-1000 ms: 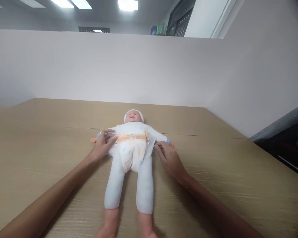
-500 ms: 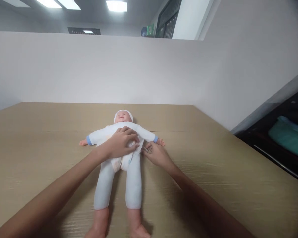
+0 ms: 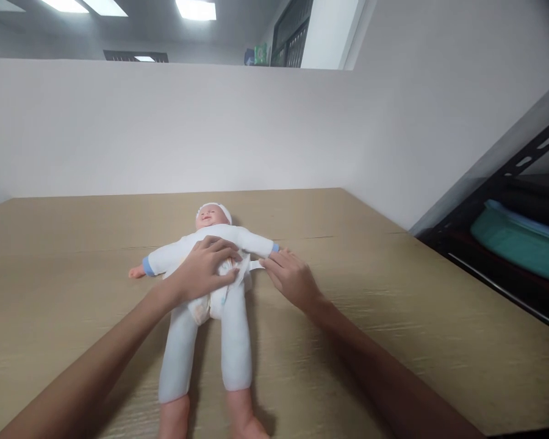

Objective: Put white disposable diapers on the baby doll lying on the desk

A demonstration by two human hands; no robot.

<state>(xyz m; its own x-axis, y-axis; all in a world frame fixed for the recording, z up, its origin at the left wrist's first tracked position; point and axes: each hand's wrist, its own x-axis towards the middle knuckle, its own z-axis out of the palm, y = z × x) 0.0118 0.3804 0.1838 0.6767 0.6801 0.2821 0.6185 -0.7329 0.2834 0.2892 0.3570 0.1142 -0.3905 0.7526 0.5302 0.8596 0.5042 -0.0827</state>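
Observation:
A baby doll (image 3: 210, 292) in a white suit and cap lies on its back on the wooden table (image 3: 393, 329), head away from me. It wears a diaper (image 3: 208, 305) around the waist. My left hand (image 3: 201, 271) lies on the doll's belly, fingers curved and pressing the diaper front down. My right hand (image 3: 290, 277) is beside the doll's waist on the right, pinching the diaper's white side tab (image 3: 255, 264) and holding it stretched outward.
A white partition wall (image 3: 165, 128) stands behind the table. A dark metal shelf (image 3: 507, 244) with a teal bundle (image 3: 516, 238) sits at the right, past the table edge.
My left hand moved from the doll's left side onto its belly. My right hand took hold of the side tab and pulled it out. The view has panned right.

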